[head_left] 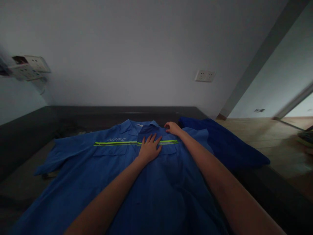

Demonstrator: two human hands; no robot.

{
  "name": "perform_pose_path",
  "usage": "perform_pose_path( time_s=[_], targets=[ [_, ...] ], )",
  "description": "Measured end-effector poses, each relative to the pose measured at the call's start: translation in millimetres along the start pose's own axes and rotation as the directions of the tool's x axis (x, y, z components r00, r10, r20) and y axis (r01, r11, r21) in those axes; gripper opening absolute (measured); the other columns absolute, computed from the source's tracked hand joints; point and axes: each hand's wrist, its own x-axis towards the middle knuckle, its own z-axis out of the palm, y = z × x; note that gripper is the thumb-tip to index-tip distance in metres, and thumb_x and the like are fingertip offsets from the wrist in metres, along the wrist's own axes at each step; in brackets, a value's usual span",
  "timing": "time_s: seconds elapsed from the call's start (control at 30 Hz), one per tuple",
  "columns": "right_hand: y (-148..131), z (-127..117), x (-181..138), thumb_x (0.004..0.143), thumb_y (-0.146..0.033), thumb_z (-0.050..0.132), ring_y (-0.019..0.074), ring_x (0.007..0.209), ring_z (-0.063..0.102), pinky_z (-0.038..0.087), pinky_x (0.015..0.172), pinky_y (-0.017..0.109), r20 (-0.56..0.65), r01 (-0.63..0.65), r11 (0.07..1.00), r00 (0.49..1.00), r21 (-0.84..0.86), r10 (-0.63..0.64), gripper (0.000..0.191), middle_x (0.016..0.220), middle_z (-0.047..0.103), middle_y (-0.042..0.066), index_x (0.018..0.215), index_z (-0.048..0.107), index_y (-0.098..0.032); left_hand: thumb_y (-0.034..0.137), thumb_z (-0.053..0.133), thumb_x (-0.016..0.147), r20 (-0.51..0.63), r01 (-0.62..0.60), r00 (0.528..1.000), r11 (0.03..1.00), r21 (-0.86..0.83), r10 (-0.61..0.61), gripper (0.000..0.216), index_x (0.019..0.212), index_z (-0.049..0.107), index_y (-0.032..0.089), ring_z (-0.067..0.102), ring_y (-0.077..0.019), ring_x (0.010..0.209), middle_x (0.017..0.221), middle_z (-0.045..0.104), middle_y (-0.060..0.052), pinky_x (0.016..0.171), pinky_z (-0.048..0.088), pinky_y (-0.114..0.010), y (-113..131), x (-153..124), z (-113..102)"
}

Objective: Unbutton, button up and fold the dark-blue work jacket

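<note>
A blue short-sleeved work shirt [114,173] lies front side up with its collar away from me. Yellow-green stripes cross its chest, and pale letters sit above the left-hand stripe. My left hand [148,149] rests flat on the chest beside the button front, fingers spread. Near the collar, at the right-hand shoulder, my right hand [173,128] has its fingers bent and closed on the cloth. The shirt's right-hand sleeve is partly behind my right forearm.
Darker blue cloth [220,140] lies to the right of the shirt. The dark surface [17,176] beneath has a raised back edge against the wall. Wall sockets [205,76] are at the right, and a power strip [29,70] is at the left.
</note>
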Motion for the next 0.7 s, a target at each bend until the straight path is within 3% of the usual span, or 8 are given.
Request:
perform_pose_path(
  time_s=[0.1, 0.3, 0.43, 0.7],
  targets=[
    [-2.6, 12.8, 10.7, 0.090, -0.034, 0.056, 0.0200, 0.098, 0.060, 0.051, 0.082, 0.041, 0.035, -0.012, 1.000, 0.999, 0.027, 0.011, 0.031, 0.116, 0.059, 0.008, 0.116, 0.056, -0.016, 0.045, 0.038, 0.092, 0.005, 0.001, 1.000, 1.000, -0.001, -0.001, 0.050, 0.141, 0.037, 0.034, 0.030, -0.0269, 0.136, 0.148, 0.037, -0.004, 0.109, 0.024, -0.055, 0.2, 0.1, -0.6],
    [1.9, 18.7, 21.4, 0.091, -0.036, 0.054, 0.0192, 0.096, 0.061, 0.051, 0.082, 0.040, 0.027, -0.069, 0.997, 0.997, 0.018, 0.068, 0.029, 0.112, 0.061, 0.007, 0.111, 0.059, -0.016, 0.045, 0.037, 0.092, 0.014, -0.001, 1.000, 1.000, -0.024, 0.001, 0.050, 0.140, 0.037, 0.034, 0.028, -0.0275, 0.137, 0.149, 0.035, -0.004, 0.109, 0.024, -0.056, 1.3, -0.4, -3.5],
    [1.9, 15.8, 24.4, 0.093, -0.041, 0.048, 0.0195, 0.098, 0.061, 0.045, 0.082, 0.031, -0.030, -0.117, 0.993, 0.993, -0.026, 0.116, 0.028, 0.104, 0.068, 0.008, 0.098, 0.064, -0.019, 0.044, 0.037, 0.092, 0.028, 0.010, 1.000, 0.999, -0.045, -0.008, 0.049, 0.140, 0.038, 0.034, 0.029, -0.0281, 0.137, 0.149, 0.035, -0.004, 0.109, 0.023, -0.056, 1.4, 0.0, -5.6],
    [-8.8, 15.2, 20.1, 0.095, -0.033, 0.042, 0.0266, 0.111, 0.053, 0.036, 0.091, 0.040, -0.200, -0.173, 0.980, 0.968, -0.094, 0.152, 0.027, 0.113, 0.063, 0.018, 0.103, 0.061, -0.016, 0.049, 0.036, 0.091, 0.072, 0.027, 0.997, 0.997, -0.074, -0.022, 0.050, 0.138, 0.042, 0.033, 0.028, -0.0269, 0.138, 0.148, 0.038, -0.004, 0.111, 0.021, -0.056, 0.1, 1.2, -7.0]
  ],
)
